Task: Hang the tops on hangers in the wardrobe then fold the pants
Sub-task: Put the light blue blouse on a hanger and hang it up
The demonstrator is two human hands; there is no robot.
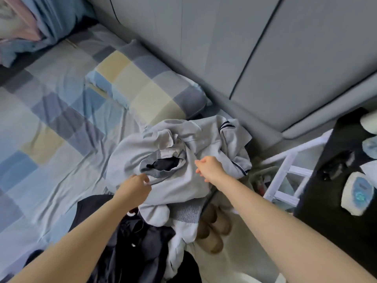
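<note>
On the bed [51,123] the pile of tops [173,160] lies before me, the pillow [146,82] behind it. The pants [138,242] lie nearer to me. The shoes [214,227] stand on the floor at right, the rack [285,180] beyond them.

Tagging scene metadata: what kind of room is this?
Most likely a bedroom. A bed with a checked sheet and matching pillow sits against a grey padded headboard, with a pile of grey tops at the bed's edge. No wardrobe is in view.
</note>
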